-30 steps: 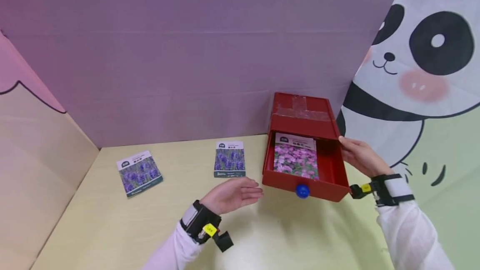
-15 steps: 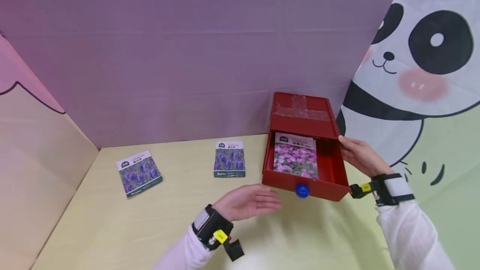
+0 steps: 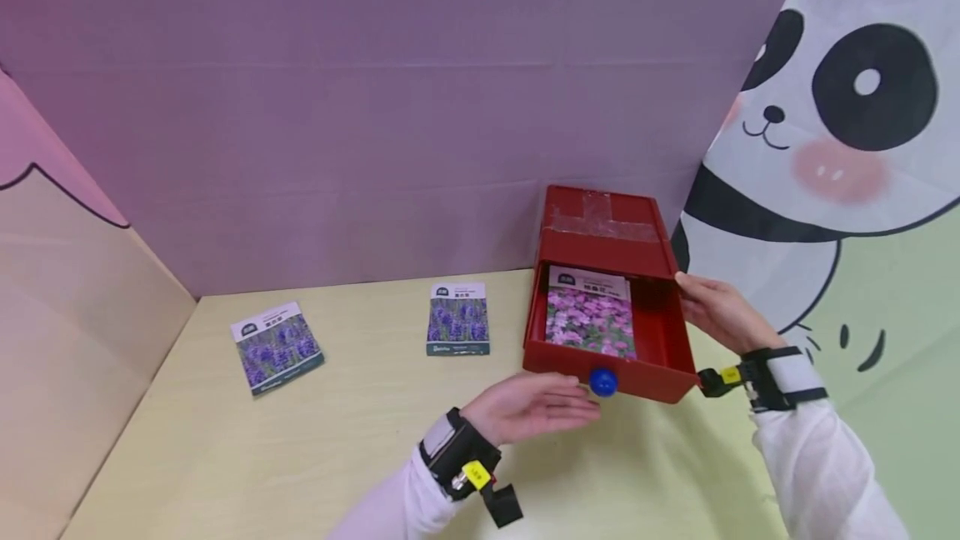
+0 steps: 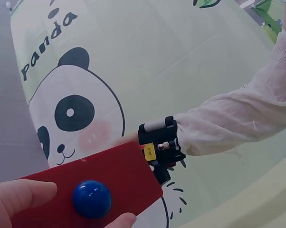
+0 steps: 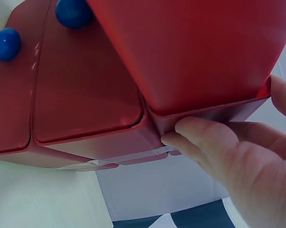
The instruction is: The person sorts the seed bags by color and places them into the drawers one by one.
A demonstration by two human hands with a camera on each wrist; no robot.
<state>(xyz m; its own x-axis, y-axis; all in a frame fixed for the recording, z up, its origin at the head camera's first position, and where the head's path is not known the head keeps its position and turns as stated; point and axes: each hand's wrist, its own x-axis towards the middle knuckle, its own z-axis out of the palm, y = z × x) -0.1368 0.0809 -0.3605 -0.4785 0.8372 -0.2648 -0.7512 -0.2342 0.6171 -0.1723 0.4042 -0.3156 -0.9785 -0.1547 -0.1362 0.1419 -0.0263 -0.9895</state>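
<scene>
A red drawer cabinet (image 3: pixel 600 227) stands at the back right of the table, its top drawer (image 3: pixel 660 344) pulled out. A pink-flower seed packet (image 3: pixel 590 321) lies in the drawer. My left hand (image 3: pixel 542 407) is open, fingers straight, the tips just below and left of the drawer's blue knob (image 3: pixel 603 382). In the left wrist view a finger (image 4: pixel 20 199) and thumb flank the blue knob (image 4: pixel 91 198) without closing on it. My right hand (image 3: pixel 712 311) grips the cabinet's right side; its fingers (image 5: pixel 200 137) press the cabinet's edge (image 5: pixel 147 142).
Two lavender seed packets lie on the yellow table (image 3: pixel 225 457): one (image 3: pixel 459 319) left of the cabinet, one (image 3: pixel 276 347) at the far left. Purple wall behind, panda banner (image 3: pixel 840 107) at the right, slanted panel at the left. Lower drawers carry blue knobs (image 5: pixel 72 12).
My left hand has slid right across the table, from beside the drawer's left corner to right under the blue knob. The right hand, the drawer and the packets have stayed put.
</scene>
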